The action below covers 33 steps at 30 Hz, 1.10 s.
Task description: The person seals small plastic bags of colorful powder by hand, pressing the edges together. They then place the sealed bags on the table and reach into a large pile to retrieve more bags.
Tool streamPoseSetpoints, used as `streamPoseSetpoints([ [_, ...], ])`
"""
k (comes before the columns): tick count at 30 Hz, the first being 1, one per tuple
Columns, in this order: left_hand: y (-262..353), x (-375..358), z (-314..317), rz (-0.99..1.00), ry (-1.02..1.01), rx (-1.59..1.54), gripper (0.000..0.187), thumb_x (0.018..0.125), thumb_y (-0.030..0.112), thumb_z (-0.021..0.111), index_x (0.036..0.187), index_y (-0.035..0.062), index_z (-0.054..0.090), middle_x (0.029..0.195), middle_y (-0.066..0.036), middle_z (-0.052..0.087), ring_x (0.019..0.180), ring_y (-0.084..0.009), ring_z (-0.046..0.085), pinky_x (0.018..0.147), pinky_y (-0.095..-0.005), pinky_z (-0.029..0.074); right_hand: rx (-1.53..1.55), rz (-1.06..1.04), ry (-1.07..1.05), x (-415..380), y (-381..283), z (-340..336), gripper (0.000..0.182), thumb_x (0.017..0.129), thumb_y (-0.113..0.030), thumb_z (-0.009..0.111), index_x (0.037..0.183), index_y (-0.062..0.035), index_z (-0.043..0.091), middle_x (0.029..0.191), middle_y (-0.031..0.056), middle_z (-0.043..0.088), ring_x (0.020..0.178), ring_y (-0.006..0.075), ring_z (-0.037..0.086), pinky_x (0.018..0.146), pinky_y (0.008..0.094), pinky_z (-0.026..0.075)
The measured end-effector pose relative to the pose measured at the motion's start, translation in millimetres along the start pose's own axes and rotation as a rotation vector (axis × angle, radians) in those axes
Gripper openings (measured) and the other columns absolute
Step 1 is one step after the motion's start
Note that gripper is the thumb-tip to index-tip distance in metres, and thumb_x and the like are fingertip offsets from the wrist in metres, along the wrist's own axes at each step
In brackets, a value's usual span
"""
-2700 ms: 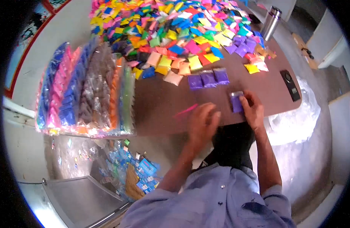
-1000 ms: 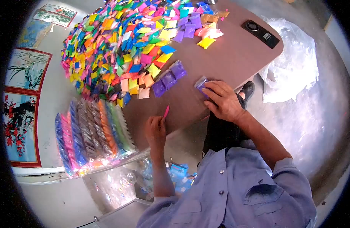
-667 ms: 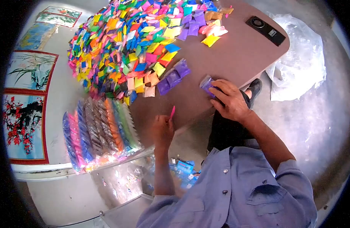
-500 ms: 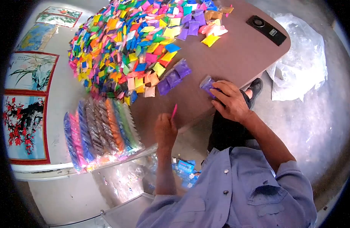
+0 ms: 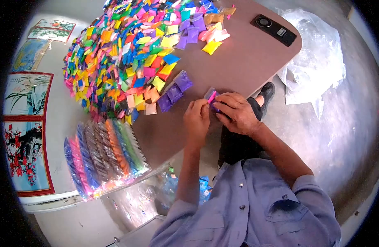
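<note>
My left hand [image 5: 197,121] is closed around a thin pink stick-like tool [image 5: 212,97], whose exact kind I cannot make out. Its tip lies over a small purple packet [image 5: 211,91] at the table's near edge. My right hand [image 5: 239,114] has its fingers bent over that packet and holds it from the right, hiding part of it. Left of both hands, a joined group of purple packets [image 5: 174,91] lies on the brown table [image 5: 222,61].
A big heap of small coloured packets [image 5: 123,57] covers the far left. Long bagged strips in several colours [image 5: 101,152] lie at the near left corner. A black device with a round dial [image 5: 274,30] sits far right; a clear plastic bag [image 5: 313,61] is on the floor.
My left hand has moved right and up, bringing the pink tool onto the purple packet under my right hand. The whole view has shifted slightly.
</note>
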<state>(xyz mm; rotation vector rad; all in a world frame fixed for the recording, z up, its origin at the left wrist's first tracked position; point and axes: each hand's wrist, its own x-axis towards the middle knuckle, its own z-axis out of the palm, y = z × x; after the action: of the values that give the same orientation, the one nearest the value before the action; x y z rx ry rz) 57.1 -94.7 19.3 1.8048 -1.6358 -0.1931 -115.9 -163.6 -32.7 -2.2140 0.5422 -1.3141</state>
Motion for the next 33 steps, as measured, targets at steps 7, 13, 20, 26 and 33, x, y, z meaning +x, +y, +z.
streamPoseSetpoints([
  [7, -25, 16, -3, -0.041, 0.017, 0.102, 0.007, 0.094, 0.006, 0.067, 0.098, -0.0002, 0.068, 0.087, -0.016, 0.067, 0.076, -0.0297, 0.065, 0.070, -0.0389, 0.051, -0.020, -0.006, 0.003, 1, 1, 2, 0.038, 0.080, -0.013, 0.079, 0.116, -0.0050, 0.070, 0.123, 0.0122, 0.066, 0.116, 0.0357, 0.063, 0.102, 0.0478, 0.051],
  [13, 6, 21, -4, -0.044, 0.054, 0.035, 0.006, 0.093, 0.006, 0.065, 0.097, 0.0022, 0.068, 0.088, -0.019, 0.065, 0.080, -0.0385, 0.065, 0.071, -0.0452, 0.052, -0.009, -0.003, 0.006, 1, 1, 2, 0.042, 0.076, -0.009, 0.080, 0.116, -0.0053, 0.069, 0.123, 0.0130, 0.066, 0.115, 0.0351, 0.063, 0.100, 0.0470, 0.051],
  [20, 6, 33, 0, 0.021, -0.086, 0.194, 0.008, 0.096, 0.010, 0.063, 0.098, 0.0034, 0.067, 0.091, -0.019, 0.066, 0.085, -0.0421, 0.065, 0.073, -0.0498, 0.052, -0.023, 0.011, 0.010, 1, 1, 3, 0.038, 0.078, -0.012, 0.079, 0.115, -0.0068, 0.070, 0.124, 0.0112, 0.066, 0.115, 0.0336, 0.064, 0.102, 0.0466, 0.051],
  [26, -14, 42, 6, 0.029, -0.056, 0.224, 0.007, 0.095, 0.010, 0.062, 0.097, 0.0042, 0.067, 0.092, -0.019, 0.066, 0.086, -0.0422, 0.065, 0.074, -0.0510, 0.052, -0.040, 0.030, 0.006, 0, 1, 3, 0.038, 0.079, -0.013, 0.078, 0.116, -0.0071, 0.069, 0.124, 0.0109, 0.065, 0.116, 0.0335, 0.063, 0.102, 0.0465, 0.051],
  [33, 6, 12, -5, 0.053, 0.013, 0.009, 0.007, 0.096, 0.009, 0.063, 0.100, 0.0056, 0.068, 0.093, -0.018, 0.068, 0.083, -0.0415, 0.066, 0.074, -0.0494, 0.053, -0.037, -0.017, 0.020, 1, 3, 10, 0.038, 0.079, -0.015, 0.078, 0.115, -0.0070, 0.069, 0.124, 0.0104, 0.065, 0.115, 0.0338, 0.063, 0.100, 0.0471, 0.051],
])
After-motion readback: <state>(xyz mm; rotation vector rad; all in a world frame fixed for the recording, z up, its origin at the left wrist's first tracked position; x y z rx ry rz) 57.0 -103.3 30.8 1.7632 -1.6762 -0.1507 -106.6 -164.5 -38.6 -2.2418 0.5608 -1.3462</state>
